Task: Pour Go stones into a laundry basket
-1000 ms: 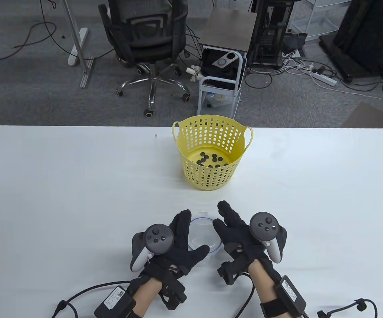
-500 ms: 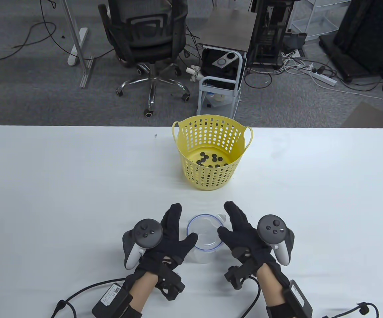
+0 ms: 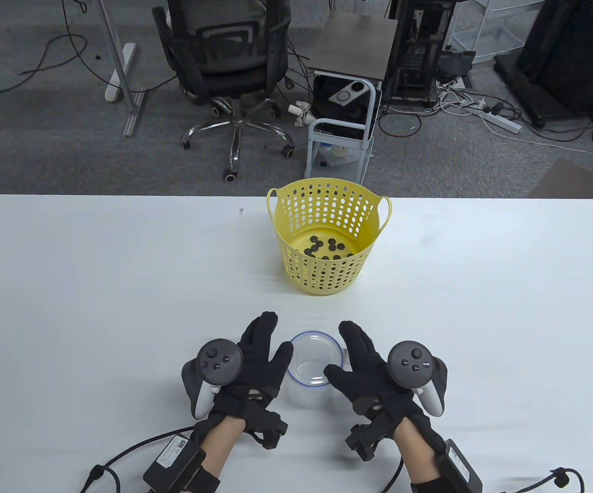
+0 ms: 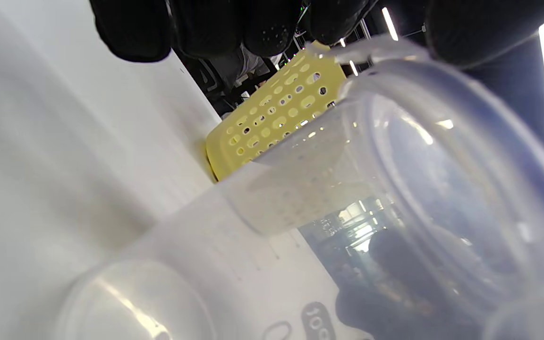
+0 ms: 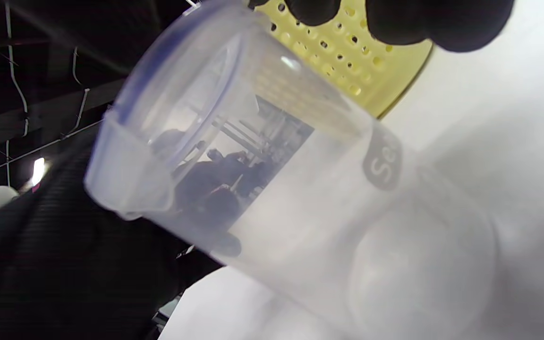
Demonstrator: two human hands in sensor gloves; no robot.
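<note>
A yellow perforated laundry basket stands at the table's far middle with several black Go stones on its bottom. A clear plastic cup with a blue rim stands upright and empty near the front edge. My left hand lies just left of it with fingers extended. My right hand lies just right of it, its thumb by the rim. Neither hand grips the cup. The left wrist view shows the cup close up with the basket behind. The right wrist view shows the same cup and basket.
The white table spreads wide on both sides. A tiny speck lies left of the basket. Beyond the far edge stand an office chair and a small cart. Glove cables trail at the front edge.
One second ago both hands wrapped the cup. They then spread apart from it and have since drawn a little back and nearer to its sides. Basket and stones are unchanged.
</note>
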